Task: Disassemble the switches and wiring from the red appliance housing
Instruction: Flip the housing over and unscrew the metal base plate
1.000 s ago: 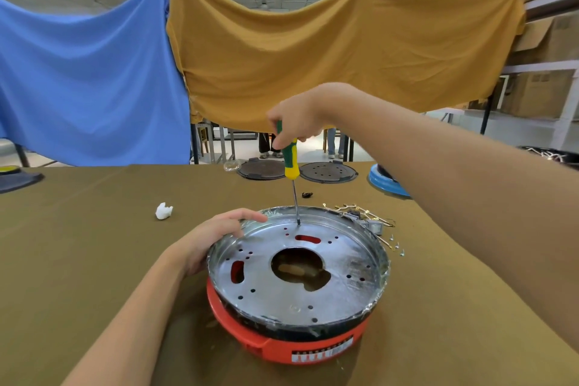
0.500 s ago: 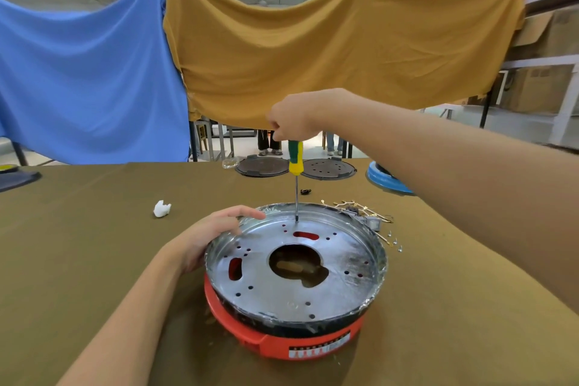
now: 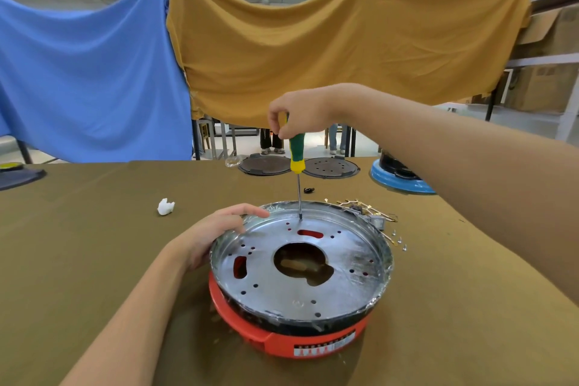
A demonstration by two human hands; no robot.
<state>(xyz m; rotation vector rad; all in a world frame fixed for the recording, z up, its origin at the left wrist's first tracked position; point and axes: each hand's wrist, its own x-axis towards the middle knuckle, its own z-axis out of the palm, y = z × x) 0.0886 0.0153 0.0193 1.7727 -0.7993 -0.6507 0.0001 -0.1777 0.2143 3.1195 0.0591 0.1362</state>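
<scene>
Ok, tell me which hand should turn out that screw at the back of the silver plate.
Right hand: it grips the screwdriver, tip down on the silver plate. Left hand braces the rim above the red housing.

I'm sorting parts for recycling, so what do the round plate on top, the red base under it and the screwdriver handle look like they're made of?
Round plate: shiny bare metal, likely steel or aluminium, mirror-like glare. Red base: apparently moulded plastic, smooth, uniform colour. Screwdriver handle: green and yellow, probably plastic or rubbery grip.
</scene>
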